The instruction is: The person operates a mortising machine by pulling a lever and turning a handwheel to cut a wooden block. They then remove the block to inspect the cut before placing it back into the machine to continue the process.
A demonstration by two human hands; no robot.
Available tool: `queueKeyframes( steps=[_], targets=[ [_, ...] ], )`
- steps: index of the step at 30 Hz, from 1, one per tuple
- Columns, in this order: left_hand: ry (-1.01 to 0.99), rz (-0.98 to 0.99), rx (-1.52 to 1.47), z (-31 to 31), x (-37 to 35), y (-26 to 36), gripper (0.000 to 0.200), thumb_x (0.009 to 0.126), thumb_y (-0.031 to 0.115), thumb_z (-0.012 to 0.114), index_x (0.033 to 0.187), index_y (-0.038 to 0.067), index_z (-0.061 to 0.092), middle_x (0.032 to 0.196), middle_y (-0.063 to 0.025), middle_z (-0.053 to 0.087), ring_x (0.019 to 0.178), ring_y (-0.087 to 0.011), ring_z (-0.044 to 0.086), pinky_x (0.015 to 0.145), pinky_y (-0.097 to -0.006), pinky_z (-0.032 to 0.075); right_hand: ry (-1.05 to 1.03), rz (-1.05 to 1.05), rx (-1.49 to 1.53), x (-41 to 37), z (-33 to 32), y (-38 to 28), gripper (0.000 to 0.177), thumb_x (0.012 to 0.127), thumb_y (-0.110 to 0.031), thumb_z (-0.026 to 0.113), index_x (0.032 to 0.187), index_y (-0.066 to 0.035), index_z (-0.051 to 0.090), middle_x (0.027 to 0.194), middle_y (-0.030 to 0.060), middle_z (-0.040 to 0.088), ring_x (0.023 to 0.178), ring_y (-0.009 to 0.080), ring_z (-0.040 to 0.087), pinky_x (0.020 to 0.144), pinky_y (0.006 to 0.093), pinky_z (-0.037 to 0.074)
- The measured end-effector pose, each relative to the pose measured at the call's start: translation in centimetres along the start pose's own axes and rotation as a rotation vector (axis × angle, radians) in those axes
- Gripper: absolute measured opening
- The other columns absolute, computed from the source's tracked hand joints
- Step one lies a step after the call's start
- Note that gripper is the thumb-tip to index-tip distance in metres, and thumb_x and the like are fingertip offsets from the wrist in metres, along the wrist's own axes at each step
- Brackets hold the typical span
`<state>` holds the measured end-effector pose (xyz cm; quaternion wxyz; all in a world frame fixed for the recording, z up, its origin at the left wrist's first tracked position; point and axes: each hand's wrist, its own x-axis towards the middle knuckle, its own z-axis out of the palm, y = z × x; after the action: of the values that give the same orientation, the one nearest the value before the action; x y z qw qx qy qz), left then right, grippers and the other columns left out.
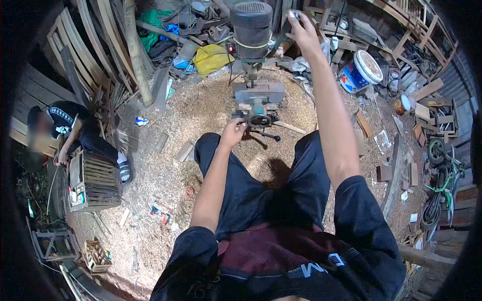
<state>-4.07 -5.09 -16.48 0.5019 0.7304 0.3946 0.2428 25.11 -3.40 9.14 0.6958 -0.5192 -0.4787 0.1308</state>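
A drilling or mortising machine with a dark upright motor (pixel 252 37) stands in front of my knees. Below its head is a grey metal vise (pixel 258 93), and nearer to me a round black handwheel (pixel 260 121). My left hand (pixel 233 133) is closed at the left side of this wheel, its fingers bent at the rim. A black lever with a ball end (pixel 276 138) sticks out below the wheel. My right hand (pixel 303 34) is raised to the right of the motor, fingers bent; what lies in its grip is hidden.
Wood shavings (pixel 165 145) cover the floor. At left, a person (pixel 70 125) sits by a slatted wooden crate (pixel 100 180). A white-and-blue bucket (pixel 368 67) stands at right, near a green toy-like motorbike (pixel 442 183). Curved wood strips (pixel 80 45) lean at back left; a yellow sack (pixel 211 60) lies behind.
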Motion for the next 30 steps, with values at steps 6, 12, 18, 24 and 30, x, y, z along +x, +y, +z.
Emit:
queueKeyframes(
  steps=[6,12,18,24,30],
  targets=[
    [-0.024,0.035,0.268,1.4,4.2,-3.5,0.032,0.087,0.017,0.059,0.115,0.0,0.059,0.111,-0.0205,0.063,0.098,-0.0324,0.064,0.086,-0.0398,0.05,-0.147,0.259,-0.268,-1.9,-2.1,5.1,0.053,0.09,-0.042,0.059,0.123,-0.001,0.059,0.094,0.0111,0.068,0.083,0.0178,0.064,0.074,0.0318,0.051],
    [-0.039,0.09,0.38,4.8,8.5,-11.0,0.05,0.09,0.019,0.052,0.136,0.001,0.043,0.132,-0.0248,0.05,0.123,-0.0388,0.048,0.107,-0.0412,0.036,-0.421,0.529,-0.959,-21.5,-4.4,27.6,0.039,0.085,-0.036,0.059,0.094,0.002,0.066,0.098,0.0238,0.067,0.093,0.039,0.065,0.082,0.0442,0.05],
    [0.088,-0.035,0.323,6.5,8.2,-9.8,0.036,0.092,0.024,0.055,0.127,0.015,0.059,0.104,-0.0225,0.066,0.099,-0.0347,0.064,0.088,-0.0391,0.05,-0.454,0.711,-1.044,-33.7,-0.9,33.2,0.027,0.082,-0.025,0.066,0.09,0.0,0.069,0.083,0.0239,0.066,0.077,0.0414,0.064,0.075,0.0483,0.051],
    [0.129,-0.039,0.313,6.8,9.0,-10.4,0.028,0.09,0.025,0.061,0.118,0.02,0.066,0.094,-0.0214,0.067,0.085,-0.0329,0.068,0.077,-0.0383,0.052,-0.351,0.948,-1.016,-34.9,-2.5,37.4,0.025,0.08,-0.021,0.067,0.081,0.004,0.067,0.084,0.027,0.066,0.085,0.0428,0.065,0.075,0.048,0.052],
    [0.08,-0.15,0.306,6.6,9.2,-9.6,0.029,0.09,0.023,0.061,0.118,0.023,0.066,0.099,-0.0211,0.067,0.092,-0.0316,0.067,0.082,-0.0366,0.052,-0.306,0.919,-0.908,-35.1,-3.0,35.9,0.025,0.08,-0.022,0.066,0.081,0.003,0.068,0.085,0.0264,0.066,0.083,0.0423,0.065,0.074,0.0486,0.052]
  ],
)
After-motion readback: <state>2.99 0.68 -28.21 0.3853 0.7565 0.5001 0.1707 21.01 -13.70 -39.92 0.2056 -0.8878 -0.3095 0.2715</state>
